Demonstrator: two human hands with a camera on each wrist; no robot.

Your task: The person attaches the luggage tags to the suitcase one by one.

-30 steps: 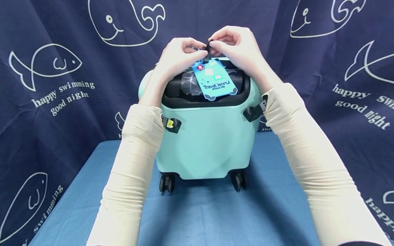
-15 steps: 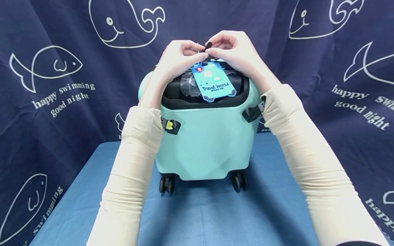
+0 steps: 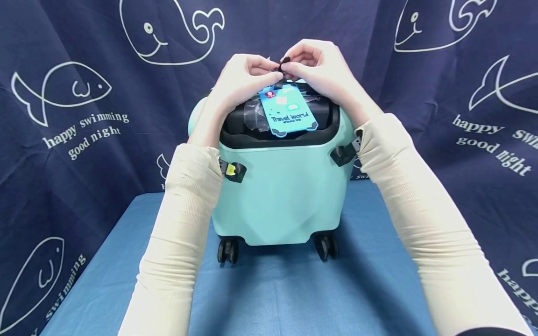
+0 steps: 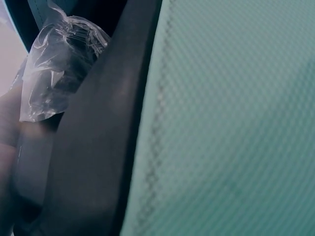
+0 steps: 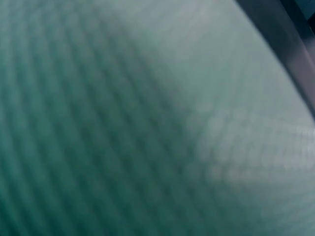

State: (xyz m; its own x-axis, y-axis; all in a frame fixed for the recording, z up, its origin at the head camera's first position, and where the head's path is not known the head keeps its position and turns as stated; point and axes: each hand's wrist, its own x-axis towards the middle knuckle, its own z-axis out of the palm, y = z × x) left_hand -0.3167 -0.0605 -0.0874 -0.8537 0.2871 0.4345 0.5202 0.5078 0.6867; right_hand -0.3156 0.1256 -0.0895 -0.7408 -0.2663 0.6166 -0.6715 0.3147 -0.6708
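A mint-green suitcase (image 3: 281, 196) stands upright on its wheels, with a black recessed top. Over that recess hangs a blue luggage tag (image 3: 290, 111) printed "Travel World". Its black strap (image 3: 284, 64) rises above the tag, and its end sticks up between the hands. My left hand (image 3: 243, 80) pinches the strap from the left between thumb and fingers. From the right, my right hand (image 3: 318, 66) pinches it close to the left fingertips. How the strap is threaded is hidden by the fingers. The right wrist view shows mostly blurred green shell (image 5: 123, 123).
Crinkled clear plastic wrap (image 4: 56, 73) covers part of the black handle under the tag. Blue cloth (image 3: 273, 294) covers the table. A navy curtain (image 3: 260, 28) with white whale and fish drawings hangs behind and at both sides.
Both hands have sunk slightly, and the right thumb and fingers have shifted on the strap. The strap's end shows more between them. The tag has swung a little to the left.
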